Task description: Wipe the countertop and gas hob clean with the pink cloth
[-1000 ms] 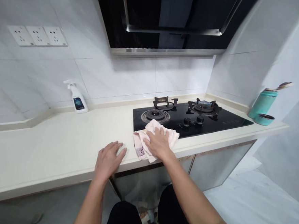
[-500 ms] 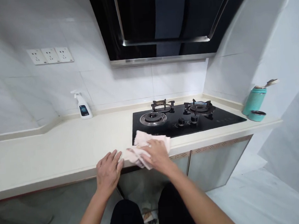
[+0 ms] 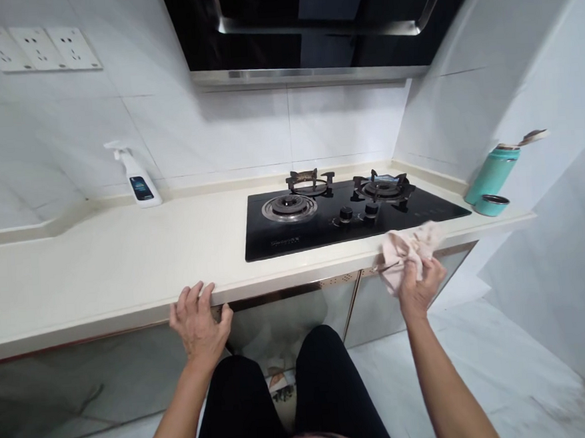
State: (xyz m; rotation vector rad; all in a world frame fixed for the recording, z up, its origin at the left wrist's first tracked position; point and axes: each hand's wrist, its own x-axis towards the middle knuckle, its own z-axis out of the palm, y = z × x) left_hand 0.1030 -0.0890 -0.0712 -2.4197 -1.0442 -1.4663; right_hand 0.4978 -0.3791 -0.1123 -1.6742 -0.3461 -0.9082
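My right hand (image 3: 420, 287) grips a crumpled pale pink cloth (image 3: 407, 251) just past the counter's front edge, in front of the right end of the black glass gas hob (image 3: 437, 214). The cloth hides part of the edge there. My left hand (image 3: 199, 322) holds nothing and rests with spread fingers on the front edge of the cream countertop (image 3: 99, 259), well left of the hob. Neither hand touches the hob, which has two burners with pan supports and several control knobs.
A white spray bottle (image 3: 139, 179) stands against the back wall at the left. A teal flask (image 3: 492, 175) and a teal cup (image 3: 492, 205) stand at the far right. A black range hood (image 3: 299, 31) hangs above the hob, and metal-fronted cabinets lie below the counter.
My right hand has carried the cloth rightward along the counter front and lifted it from the surface. My left hand has moved nearer the front edge. The view has tilted slightly downward.
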